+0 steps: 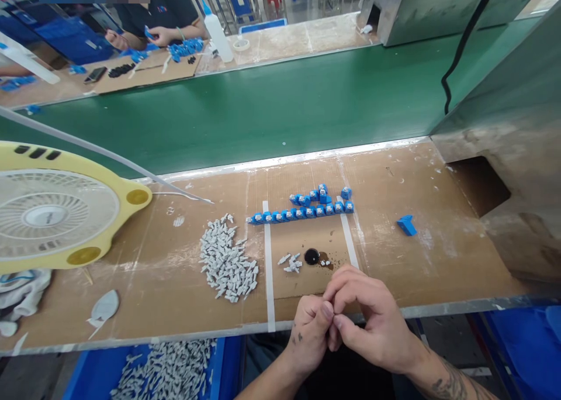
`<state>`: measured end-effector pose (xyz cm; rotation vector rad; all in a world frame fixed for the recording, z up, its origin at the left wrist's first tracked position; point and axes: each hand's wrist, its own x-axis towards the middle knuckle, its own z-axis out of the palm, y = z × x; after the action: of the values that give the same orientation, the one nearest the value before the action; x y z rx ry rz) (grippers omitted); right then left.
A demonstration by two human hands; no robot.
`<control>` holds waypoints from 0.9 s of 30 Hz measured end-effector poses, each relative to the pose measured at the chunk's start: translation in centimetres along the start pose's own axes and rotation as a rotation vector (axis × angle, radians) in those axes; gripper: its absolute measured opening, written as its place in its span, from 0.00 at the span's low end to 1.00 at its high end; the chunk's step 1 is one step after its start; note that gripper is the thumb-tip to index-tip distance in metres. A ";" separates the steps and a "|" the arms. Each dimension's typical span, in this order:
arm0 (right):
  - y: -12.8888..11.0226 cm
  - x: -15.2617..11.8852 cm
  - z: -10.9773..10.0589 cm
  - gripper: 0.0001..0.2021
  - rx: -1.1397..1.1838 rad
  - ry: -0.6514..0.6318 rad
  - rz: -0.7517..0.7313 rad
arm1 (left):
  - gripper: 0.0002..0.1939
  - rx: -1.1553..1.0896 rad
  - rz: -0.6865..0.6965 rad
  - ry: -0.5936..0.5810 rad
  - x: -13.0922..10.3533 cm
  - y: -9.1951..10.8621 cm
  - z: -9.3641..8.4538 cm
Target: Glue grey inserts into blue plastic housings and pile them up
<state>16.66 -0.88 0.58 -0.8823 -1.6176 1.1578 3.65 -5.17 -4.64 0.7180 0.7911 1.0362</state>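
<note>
Lower centre of the frame: left hand [310,333] and right hand [372,318] pressed fingertip to fingertip, pinching something too small to make out. Grey pile [228,259] up and left, nearer the left hand. Loose grey pieces [291,263] just above the knuckles. Blue row [302,213] beyond, running left-right.

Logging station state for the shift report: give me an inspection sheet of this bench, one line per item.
Surface: cardboard-covered bench, white tape strips, dark stain.
Job's things: left hand and right hand pinched together at the bench edge; any part between the fingers is hidden. Blue parts row, grey parts pile.
Clutter: lone blue part, rag.
Hands: bare, fingertips meeting.
Cables: black cable, white tube.
Surroundings: green conveyor, yellow fan, co-worker opposite.
</note>
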 end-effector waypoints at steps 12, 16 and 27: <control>-0.4 0.1 0.9 0.09 0.006 0.039 0.035 | 0.39 0.191 0.225 0.033 0.9 2.3 0.9; -0.1 -0.1 1.3 0.08 0.011 0.109 -0.002 | 0.40 0.173 0.155 0.029 0.6 1.9 1.4; 0.3 -0.1 1.5 0.08 -0.040 0.151 -0.068 | 0.40 0.144 0.072 0.071 0.3 1.3 1.8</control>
<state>15.28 -1.32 0.09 -0.9117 -1.5401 0.9913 4.64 -4.70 -2.73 0.8412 0.9138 1.0818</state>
